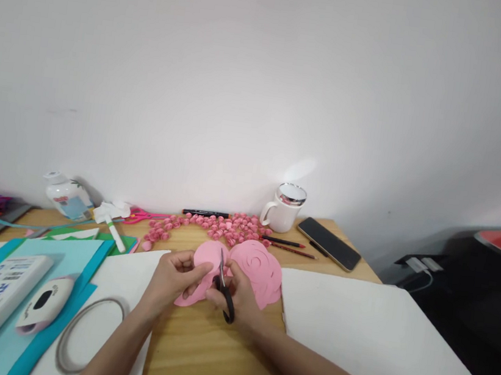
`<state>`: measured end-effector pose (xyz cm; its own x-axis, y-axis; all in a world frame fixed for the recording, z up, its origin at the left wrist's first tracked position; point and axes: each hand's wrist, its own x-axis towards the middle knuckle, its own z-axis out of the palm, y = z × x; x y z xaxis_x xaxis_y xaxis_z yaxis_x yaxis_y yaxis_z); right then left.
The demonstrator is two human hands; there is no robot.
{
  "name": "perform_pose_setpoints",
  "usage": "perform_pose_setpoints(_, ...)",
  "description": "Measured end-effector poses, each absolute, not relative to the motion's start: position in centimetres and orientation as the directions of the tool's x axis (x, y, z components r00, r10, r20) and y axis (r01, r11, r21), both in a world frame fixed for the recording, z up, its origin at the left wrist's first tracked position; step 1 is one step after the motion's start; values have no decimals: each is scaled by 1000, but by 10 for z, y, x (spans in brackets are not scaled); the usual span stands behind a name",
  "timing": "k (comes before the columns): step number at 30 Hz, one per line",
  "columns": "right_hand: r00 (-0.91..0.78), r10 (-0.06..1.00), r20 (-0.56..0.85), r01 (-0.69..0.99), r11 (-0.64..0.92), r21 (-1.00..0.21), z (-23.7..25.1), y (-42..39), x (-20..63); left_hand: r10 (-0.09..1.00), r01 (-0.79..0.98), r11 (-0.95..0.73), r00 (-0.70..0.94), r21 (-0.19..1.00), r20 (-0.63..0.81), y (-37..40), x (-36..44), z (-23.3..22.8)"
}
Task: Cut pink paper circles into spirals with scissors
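My left hand (172,279) pinches a pink paper piece (204,257) above the wooden table (209,360). My right hand (240,297) grips black-handled scissors (223,285), whose blades point up into that pink paper. Just right of my hands lies a stack of pink paper circles (260,269) with spiral cuts. Behind them, a scatter of several small rolled pink paper roses (213,225) stretches across the table.
A white mug (283,209), a phone (329,243), pencils (286,246) and a black marker (205,213) lie at the back. White sheets (378,339) flank my arms. On the left are blue paper (70,256), a white device (44,303), a wire ring (74,336) and pink scissors (142,216).
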<state>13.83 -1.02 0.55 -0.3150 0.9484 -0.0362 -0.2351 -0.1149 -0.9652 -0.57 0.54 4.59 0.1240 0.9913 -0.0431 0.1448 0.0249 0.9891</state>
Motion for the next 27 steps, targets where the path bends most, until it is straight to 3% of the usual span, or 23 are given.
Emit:
perform_pose_setpoints(10, -326, 945, -2, -244, -86, -966, -2, -8, 137, 995, 149, 9, 98, 989, -24, 5, -8, 46)
perform_pose_setpoints(20, -333, 942, -31, -212, -107, -971, -6, -8, 137, 1000, 37, -11, 11, 999, 10, 6, -7, 45)
perform_pose_setpoints(27, -350, 936, -17, -194, -91, -977, -14, -8, 137, 997, 47, 52, 62, 998, -54, 1, 5, 51)
